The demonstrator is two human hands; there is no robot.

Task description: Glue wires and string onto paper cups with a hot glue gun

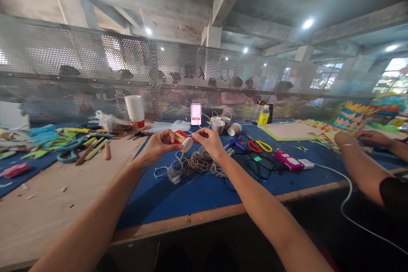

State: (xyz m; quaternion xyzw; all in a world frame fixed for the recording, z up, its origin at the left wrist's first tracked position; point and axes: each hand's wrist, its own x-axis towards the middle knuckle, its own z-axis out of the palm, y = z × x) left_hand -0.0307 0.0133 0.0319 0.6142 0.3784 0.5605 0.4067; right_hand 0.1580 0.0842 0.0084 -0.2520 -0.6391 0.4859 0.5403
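Note:
A small red and white paper cup point(184, 140) is tilted on its side above the table, with my left hand point(157, 146) closed around its far end. Close to the cup's pale round end, my right hand point(210, 141) pinches its thumb and fingers together. What lies between those fingertips is too small to make out; it may be a thin cord. Below both hands is a tangled heap of grey-beige cord point(205, 162), and a loose strand curls out to its left.
Behind are a phone point(196, 114), a cup stack point(134, 110) and small cord-wrapped cups point(218, 125). To the right lie a blue glue gun point(238, 143), scissors point(259, 146) and a magenta box point(288, 160). Tools point(95, 148) lie left; another person's arm point(360, 161) reaches in at right.

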